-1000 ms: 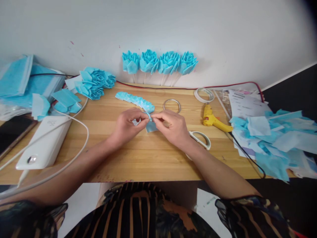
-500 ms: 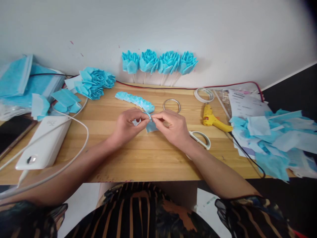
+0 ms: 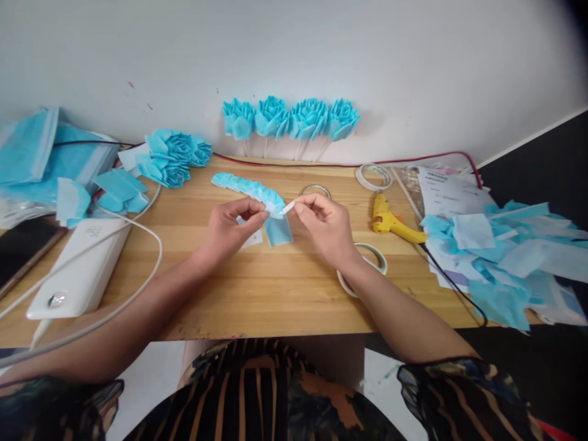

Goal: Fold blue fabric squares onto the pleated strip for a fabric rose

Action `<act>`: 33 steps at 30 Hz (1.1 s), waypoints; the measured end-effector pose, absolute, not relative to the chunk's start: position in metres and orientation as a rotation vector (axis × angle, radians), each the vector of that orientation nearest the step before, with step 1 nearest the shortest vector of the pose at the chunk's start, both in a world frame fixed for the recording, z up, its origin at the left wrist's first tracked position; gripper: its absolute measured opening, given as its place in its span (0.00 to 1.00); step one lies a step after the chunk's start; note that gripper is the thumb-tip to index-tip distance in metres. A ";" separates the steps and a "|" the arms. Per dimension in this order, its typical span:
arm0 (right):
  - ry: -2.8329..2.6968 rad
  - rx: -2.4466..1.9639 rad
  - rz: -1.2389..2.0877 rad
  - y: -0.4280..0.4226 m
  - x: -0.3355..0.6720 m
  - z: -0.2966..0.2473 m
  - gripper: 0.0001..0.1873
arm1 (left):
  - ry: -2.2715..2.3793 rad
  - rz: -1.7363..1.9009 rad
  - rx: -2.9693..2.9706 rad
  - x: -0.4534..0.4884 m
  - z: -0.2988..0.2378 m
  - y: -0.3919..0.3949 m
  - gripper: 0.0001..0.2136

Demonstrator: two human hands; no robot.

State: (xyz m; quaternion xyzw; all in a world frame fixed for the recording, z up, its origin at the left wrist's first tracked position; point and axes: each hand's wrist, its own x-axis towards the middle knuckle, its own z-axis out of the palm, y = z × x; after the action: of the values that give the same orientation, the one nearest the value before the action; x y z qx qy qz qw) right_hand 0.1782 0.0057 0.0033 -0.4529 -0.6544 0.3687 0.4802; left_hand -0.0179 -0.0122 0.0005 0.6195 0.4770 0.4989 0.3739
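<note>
My left hand (image 3: 236, 225) is closed in a pinch, with a small folded blue fabric piece (image 3: 276, 215) at its fingertips, partly hidden. Between the thumb and forefinger of my right hand (image 3: 324, 223) is a narrow white strip (image 3: 288, 207), held slanting up to the right. Just beyond the fingers lies a row of overlapping folded blue petals (image 3: 245, 185). Below the fingertips, a flat blue fabric square (image 3: 278, 233) rests on the wooden table (image 3: 275, 294), and a white piece (image 3: 252, 237) lies beside it, partly behind my left hand.
Several blue fabric roses (image 3: 291, 119) on stems lean on the wall; more blue roses (image 3: 169, 156) lie left. A tape roll (image 3: 361, 184), a yellow glue gun (image 3: 390, 225) and blue scraps (image 3: 500, 251) are right. Another tape roll (image 3: 379, 260) is under my right forearm. A white power bank (image 3: 80, 269) stands left.
My hands have drawn slightly apart from their joint pinch on the folded blue piece. The white strip now shows in my right fingers, and the flat square is more exposed.
</note>
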 end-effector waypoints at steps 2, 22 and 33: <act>-1.578 -1.115 0.919 0.007 0.179 0.003 0.06 | 1.242 1.282 1.539 -0.019 0.001 -0.010 0.06; -1.644 -1.100 1.012 0.029 0.184 0.002 0.07 | 1.350 1.626 1.351 -0.039 0.007 0.011 0.05; -2.066 -1.025 0.946 0.076 0.096 -0.001 0.06 | 1.372 1.835 1.399 -0.047 0.010 0.013 0.06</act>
State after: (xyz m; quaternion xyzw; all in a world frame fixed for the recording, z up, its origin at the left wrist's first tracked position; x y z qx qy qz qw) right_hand 0.0955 0.0757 -0.0007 -0.3899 -0.7856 0.3595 0.3187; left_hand -0.0466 0.0135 0.0096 0.5076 0.4979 0.6656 0.2266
